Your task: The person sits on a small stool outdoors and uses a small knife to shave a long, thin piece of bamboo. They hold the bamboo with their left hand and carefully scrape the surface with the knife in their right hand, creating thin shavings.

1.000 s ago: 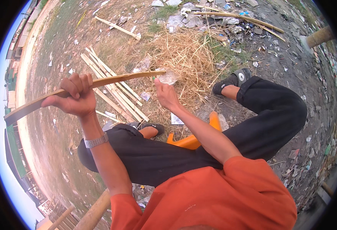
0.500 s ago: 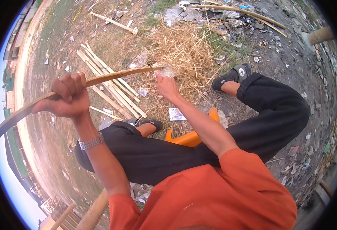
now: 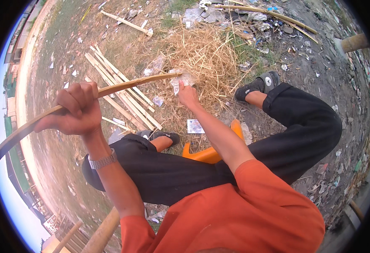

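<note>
Left hand [image 3: 77, 109]: wrapped tight around a bamboo strip, metal wristband [image 3: 103, 160] just below on the wrist.
Bamboo strip [image 3: 128, 84]: bowed through that fist, thick end out to its left, thin tip just above the right hand.
Right hand [image 3: 188, 96]: fingers curled at the tip; I can't tell whether they pinch anything.
Just changed: the right hand has shifted slightly away from the left, now right beneath the tip; the handling seems centred on that end.
Printed paper slip [image 3: 195, 126]: on the ground, nearer the body than the right hand.
Pale split strips [image 3: 138, 105]: loose pile, between the hands and beyond the left.
Straw heap [image 3: 212, 52]: just beyond the right hand.
Bamboo pole [image 3: 277, 15]: farthest, past the straw.
</note>
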`<act>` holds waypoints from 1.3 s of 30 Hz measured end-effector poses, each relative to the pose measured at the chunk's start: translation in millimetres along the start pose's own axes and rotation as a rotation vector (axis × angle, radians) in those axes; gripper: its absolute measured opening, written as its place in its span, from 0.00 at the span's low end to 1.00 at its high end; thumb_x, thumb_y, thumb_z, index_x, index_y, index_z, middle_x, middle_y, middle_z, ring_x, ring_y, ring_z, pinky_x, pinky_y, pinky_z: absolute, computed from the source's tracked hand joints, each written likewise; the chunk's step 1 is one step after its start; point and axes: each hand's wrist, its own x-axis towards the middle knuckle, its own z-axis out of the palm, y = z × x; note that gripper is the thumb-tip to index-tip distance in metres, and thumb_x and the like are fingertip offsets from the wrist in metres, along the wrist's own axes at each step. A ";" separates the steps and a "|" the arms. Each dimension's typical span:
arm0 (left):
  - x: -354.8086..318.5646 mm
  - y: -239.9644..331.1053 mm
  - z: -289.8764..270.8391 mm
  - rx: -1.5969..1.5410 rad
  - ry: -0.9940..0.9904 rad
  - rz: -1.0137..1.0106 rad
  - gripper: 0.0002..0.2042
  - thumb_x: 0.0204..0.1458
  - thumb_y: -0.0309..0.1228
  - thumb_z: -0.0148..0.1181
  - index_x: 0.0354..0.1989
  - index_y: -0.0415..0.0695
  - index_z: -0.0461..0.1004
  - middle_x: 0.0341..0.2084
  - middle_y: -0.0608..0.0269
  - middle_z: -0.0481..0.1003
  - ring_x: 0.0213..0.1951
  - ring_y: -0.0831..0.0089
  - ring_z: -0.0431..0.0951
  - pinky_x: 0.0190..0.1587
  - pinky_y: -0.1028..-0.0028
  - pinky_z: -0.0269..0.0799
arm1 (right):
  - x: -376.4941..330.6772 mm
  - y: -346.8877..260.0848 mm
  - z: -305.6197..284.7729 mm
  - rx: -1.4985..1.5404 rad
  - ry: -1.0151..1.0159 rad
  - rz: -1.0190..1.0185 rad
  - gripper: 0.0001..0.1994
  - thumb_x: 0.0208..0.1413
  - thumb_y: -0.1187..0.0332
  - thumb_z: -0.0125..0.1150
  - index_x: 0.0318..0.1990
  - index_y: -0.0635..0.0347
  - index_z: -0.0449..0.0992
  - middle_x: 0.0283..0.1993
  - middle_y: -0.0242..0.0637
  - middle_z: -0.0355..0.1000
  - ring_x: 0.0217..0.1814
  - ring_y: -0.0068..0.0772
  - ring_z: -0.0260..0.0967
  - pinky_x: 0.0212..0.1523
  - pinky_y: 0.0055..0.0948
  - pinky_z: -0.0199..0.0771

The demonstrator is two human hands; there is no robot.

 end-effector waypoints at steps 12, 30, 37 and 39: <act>2.0 0.2 -6.6 -0.005 0.118 0.017 0.38 0.37 0.78 0.32 0.09 0.49 0.52 0.07 0.74 0.45 0.13 0.81 0.39 0.19 0.76 0.36 | 6.8 27.4 7.5 0.033 0.080 0.011 0.38 0.63 0.44 0.28 0.26 0.72 0.75 0.30 0.65 0.71 0.40 0.63 0.70 0.46 0.53 0.64; -3.1 1.1 1.9 0.178 0.304 0.056 0.37 0.41 0.76 0.29 0.10 0.49 0.48 0.09 0.74 0.43 0.14 0.80 0.38 0.19 0.75 0.36 | -27.8 -39.8 -24.2 -0.051 -0.162 -0.093 0.36 0.63 0.46 0.30 0.32 0.74 0.77 0.34 0.67 0.72 0.42 0.64 0.71 0.46 0.51 0.70; 0.9 -4.3 16.4 0.225 0.294 0.048 0.37 0.41 0.76 0.27 0.10 0.49 0.49 0.09 0.74 0.43 0.14 0.80 0.38 0.20 0.75 0.37 | 2.4 23.2 -5.7 -0.161 -0.116 0.053 0.33 0.63 0.47 0.31 0.43 0.73 0.75 0.46 0.65 0.69 0.51 0.61 0.68 0.52 0.49 0.67; -2.7 -1.6 10.2 0.220 0.275 0.065 0.37 0.41 0.76 0.27 0.10 0.49 0.49 0.09 0.74 0.43 0.14 0.80 0.39 0.20 0.75 0.37 | 5.8 43.3 0.0 -0.216 -0.094 0.062 0.33 0.63 0.47 0.31 0.43 0.73 0.75 0.46 0.65 0.69 0.51 0.60 0.68 0.52 0.49 0.67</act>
